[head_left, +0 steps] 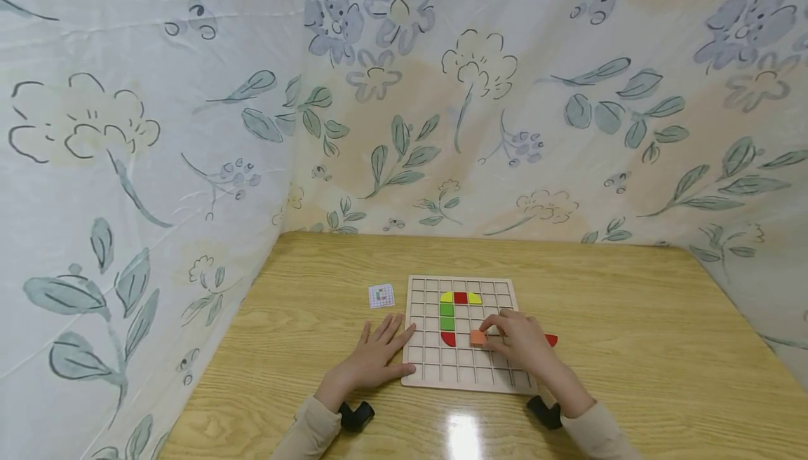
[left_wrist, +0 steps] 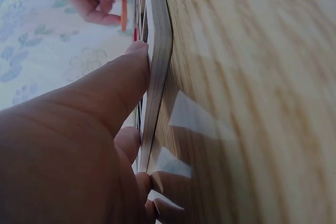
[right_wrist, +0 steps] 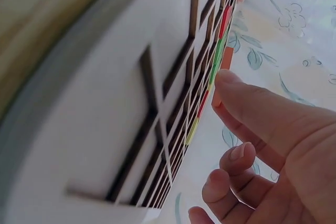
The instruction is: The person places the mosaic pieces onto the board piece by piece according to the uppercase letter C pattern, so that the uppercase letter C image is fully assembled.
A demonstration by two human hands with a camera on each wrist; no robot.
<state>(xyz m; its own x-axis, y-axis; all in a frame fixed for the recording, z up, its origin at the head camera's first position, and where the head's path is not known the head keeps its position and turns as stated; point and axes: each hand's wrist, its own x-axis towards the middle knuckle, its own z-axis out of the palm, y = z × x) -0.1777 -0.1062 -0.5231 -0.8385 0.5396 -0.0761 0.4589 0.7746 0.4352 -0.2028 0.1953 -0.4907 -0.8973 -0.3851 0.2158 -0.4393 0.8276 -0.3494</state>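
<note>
An orange square tile (head_left: 477, 337) is pinched between the thumb and fingers of my right hand (head_left: 519, 339), just above the wooden grid board (head_left: 435, 374). The right wrist view also shows that orange tile (right_wrist: 227, 59), held apart from the grid. My left hand (head_left: 374, 358) lies with fingers spread at the board's left edge, its thumb touching the rim. On the board sit two yellow rounded tiles (head_left: 447, 297), a red square tile (head_left: 461, 298) between them, two green square tiles (head_left: 447, 316) and a red rounded tile (head_left: 448, 339).
Left of the board lies a small pattern card (head_left: 381, 296) with a printed grid. Another red piece (head_left: 552, 340) is partly hidden behind my right hand, right of the board. A floral cloth (head_left: 404, 130) hangs behind the wooden table (head_left: 631, 320).
</note>
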